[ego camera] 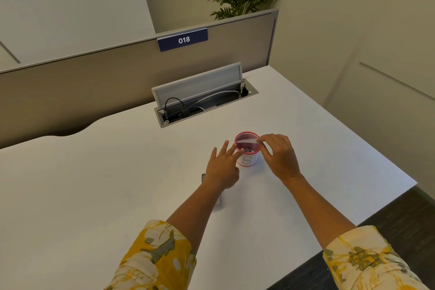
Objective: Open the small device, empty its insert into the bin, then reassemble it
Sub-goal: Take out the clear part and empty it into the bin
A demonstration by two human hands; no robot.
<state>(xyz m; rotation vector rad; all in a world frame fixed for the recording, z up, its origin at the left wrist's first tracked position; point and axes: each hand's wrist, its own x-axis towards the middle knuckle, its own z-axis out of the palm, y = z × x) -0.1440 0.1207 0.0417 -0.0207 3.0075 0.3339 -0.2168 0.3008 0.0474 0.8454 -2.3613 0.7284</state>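
Observation:
A small red-rimmed paper cup marked "BIN" (248, 159) stands on the white desk (117, 172). My right hand (279, 155) pinches a thin clear insert (247, 140) and holds it level over the cup's mouth. Small scraps lie inside the cup. My left hand (223, 167) is just left of the cup with fingers spread, the index fingertip touching the cup's rim. A grey piece of the small device (203, 178) shows at the left wrist, mostly hidden under my hand and forearm.
An open cable tray (204, 103) with wires sits in the desk behind the cup. A divider panel with a "018" label (183, 39) bounds the far side. The desk's right edge (367, 214) drops to dark floor.

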